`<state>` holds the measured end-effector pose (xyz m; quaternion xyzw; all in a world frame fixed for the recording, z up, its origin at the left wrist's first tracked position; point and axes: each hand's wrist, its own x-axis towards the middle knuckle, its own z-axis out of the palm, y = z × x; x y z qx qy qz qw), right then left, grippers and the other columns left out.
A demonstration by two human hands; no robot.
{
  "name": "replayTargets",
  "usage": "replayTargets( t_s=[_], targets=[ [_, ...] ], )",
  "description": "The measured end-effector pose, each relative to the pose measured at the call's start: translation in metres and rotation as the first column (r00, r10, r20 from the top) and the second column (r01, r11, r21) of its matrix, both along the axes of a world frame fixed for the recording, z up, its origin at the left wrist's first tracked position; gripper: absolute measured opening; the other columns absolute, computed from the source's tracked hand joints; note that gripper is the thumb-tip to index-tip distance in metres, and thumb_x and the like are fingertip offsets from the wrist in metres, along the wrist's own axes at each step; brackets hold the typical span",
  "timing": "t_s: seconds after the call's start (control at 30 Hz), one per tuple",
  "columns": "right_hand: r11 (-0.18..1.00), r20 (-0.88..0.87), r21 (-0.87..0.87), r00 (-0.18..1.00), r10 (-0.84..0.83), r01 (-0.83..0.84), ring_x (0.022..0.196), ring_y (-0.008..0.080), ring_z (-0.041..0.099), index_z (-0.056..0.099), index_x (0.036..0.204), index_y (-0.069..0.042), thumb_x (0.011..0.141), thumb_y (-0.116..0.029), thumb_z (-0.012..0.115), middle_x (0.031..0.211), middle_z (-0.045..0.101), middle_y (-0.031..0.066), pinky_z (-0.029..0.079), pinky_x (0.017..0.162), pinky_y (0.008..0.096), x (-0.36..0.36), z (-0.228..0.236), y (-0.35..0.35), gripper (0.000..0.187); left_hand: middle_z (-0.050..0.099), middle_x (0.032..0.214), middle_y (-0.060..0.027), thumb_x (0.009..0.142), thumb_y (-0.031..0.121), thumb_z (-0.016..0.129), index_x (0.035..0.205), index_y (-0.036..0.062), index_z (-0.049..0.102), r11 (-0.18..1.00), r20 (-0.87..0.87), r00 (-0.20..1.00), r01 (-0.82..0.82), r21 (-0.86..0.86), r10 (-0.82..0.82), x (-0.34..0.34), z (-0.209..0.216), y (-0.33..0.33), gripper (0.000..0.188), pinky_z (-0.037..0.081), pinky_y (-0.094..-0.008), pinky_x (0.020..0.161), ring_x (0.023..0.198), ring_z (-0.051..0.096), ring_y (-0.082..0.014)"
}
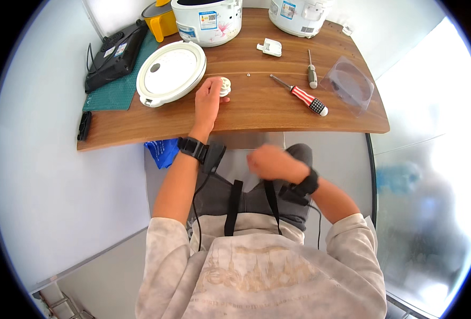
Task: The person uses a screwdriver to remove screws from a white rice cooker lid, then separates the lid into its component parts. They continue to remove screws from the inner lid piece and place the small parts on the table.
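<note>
My left hand [209, 99] rests at the near part of the wooden table, its fingers closed around a small white round plastic part [225, 87] with a ridged rim. Just left of that hand lies a round white rice cooker lid [174, 72] with a dark oval spot. My right hand [271, 162] hangs in front of the table edge, over my lap. It looks curled, but motion smears its fingers, so I cannot make out whether anything is in them. A tiny pale piece [248, 75] lies on the wood to the right of the white part.
Two white rice cooker bodies [209, 24] [299, 18] stand at the back. Right of centre lie a striped-handle screwdriver [307, 99], a grey-handled screwdriver [312, 74], a clear plastic box [350, 85] and a white plastic piece [271, 47]. A black case [116, 56] sits on a green mat [110, 95].
</note>
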<state>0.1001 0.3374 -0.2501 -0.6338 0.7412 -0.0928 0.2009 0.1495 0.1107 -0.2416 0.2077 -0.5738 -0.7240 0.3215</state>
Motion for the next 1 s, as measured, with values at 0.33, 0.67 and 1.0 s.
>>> replayTargets(
  t_s=[0.33, 0.67, 1.0],
  targets=[
    [0.376, 0.795, 0.543, 0.603, 0.057, -0.751, 0.093, 0.0204, 0.06, 0.072, 0.111, -0.004, 0.082, -0.023, 0.068, 0.107, 0.07, 0.0079, 0.049, 0.08, 0.0404, 0.013, -0.31, -0.021, 0.035, 0.065, 0.102, -0.0045, 0.104, 0.025, 0.052, 0.117, 0.0012, 0.064, 0.997, 0.056, 0.996, 0.073, -0.037, -0.071, -0.011, 0.007, 0.005, 0.03, 0.055, -0.0283, 0.075, 0.089, 0.064, -0.0121],
    [0.576, 0.765, 0.541, 0.643, -0.033, -0.613, 0.119, 0.0252, 0.059, 0.064, 0.129, -0.01, 0.085, -0.03, 0.07, 0.129, 0.065, 0.007, 0.046, 0.099, 0.0436, 0.036, -0.354, 0.002, 0.049, 0.061, 0.102, -0.0072, 0.103, 0.025, 0.049, 0.116, 0.0002, 0.062, 0.996, 0.13, 0.989, 0.071, 0.051, -0.077, 0.005, 0.009, 0.005, 0.031, 0.055, -0.0312, 0.074, 0.094, 0.063, -0.0154],
    [0.59, 0.779, 0.575, 0.599, -0.184, -0.566, 0.119, 0.0289, 0.06, 0.062, 0.13, -0.009, 0.086, -0.028, 0.067, 0.125, 0.066, 0.0111, 0.047, 0.099, 0.0451, 0.02, -0.342, -0.028, 0.048, 0.048, 0.112, -0.0123, 0.101, 0.044, 0.057, 0.113, -0.0035, 0.06, 0.979, 0.225, 0.954, 0.202, 0.005, -0.198, 0.017, 0.011, -0.001, 0.049, 0.06, -0.0367, 0.071, 0.091, 0.066, -0.0254]
  ],
)
